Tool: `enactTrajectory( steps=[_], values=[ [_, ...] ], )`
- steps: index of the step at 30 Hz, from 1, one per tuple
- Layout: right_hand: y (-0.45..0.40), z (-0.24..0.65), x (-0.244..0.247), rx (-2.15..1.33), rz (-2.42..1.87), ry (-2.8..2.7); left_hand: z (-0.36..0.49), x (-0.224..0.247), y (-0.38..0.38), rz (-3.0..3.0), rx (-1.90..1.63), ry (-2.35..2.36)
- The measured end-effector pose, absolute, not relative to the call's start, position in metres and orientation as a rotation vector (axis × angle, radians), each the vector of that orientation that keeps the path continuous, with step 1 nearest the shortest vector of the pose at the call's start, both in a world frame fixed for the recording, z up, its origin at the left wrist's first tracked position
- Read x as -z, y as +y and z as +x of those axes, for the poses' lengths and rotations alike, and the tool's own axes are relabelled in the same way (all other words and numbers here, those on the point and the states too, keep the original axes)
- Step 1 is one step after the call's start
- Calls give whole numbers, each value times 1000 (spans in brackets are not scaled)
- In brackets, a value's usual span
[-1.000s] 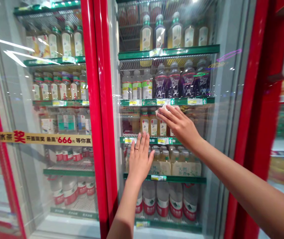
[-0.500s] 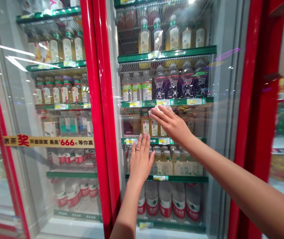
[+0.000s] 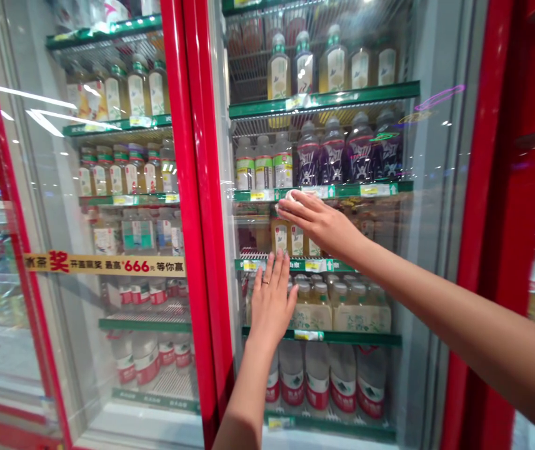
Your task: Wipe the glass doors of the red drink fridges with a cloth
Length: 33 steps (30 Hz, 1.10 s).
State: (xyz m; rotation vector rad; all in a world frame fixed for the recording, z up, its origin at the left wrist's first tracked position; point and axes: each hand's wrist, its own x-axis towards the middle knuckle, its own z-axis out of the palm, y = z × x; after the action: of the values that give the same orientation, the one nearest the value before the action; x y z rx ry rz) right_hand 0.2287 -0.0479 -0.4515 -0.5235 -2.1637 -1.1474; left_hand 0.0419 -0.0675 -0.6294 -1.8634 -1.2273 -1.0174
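Observation:
My right hand (image 3: 327,224) presses a crumpled white tissue or cloth (image 3: 294,196) against the right glass door (image 3: 429,244) of a drinks fridge, its fingers stretched over the wad. Behind the glass near it are tea bottles (image 3: 296,239) and a green shelf edge with price tags. Lower and to the left, my left hand (image 3: 271,303) lies flat on the same door, fingers spread, a ring on one finger, holding nothing. Much of the wad is hidden under the right fingers.
Red door frames (image 3: 209,206) stand upright left of my hands, and another red frame (image 3: 471,250) is at the right. The left door carries a yellow strip (image 3: 108,265) with printed characters. Large red-labelled bottles (image 3: 317,378) fill a lower shelf. Ceiling lights reflect in the glass.
My right hand has slid a little to the left across the glass with the white wad. My left hand stays at the same spot on the door. The view has shifted slightly left.

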Motion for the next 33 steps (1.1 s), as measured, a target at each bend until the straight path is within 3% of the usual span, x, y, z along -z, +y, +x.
enactTrajectory(
  steps=[5,11,21,27,33],
  values=[
    [-49,246,440,1153,-560,-2150,34,626,-73,-1799,1029,-1221],
    [-39,202,443,1031,-637,-1924,25,626,-72,-1781,1101,-1276],
    [-46,239,449,1091,-565,-2087,18,625,-71,-1744,1267,-1323],
    [-39,200,436,1000,-626,-1963,17,625,-69,-1744,1260,-1362],
    [-44,197,454,1051,-574,-2103,17,625,-66,-1734,1247,-1382]
  ],
)
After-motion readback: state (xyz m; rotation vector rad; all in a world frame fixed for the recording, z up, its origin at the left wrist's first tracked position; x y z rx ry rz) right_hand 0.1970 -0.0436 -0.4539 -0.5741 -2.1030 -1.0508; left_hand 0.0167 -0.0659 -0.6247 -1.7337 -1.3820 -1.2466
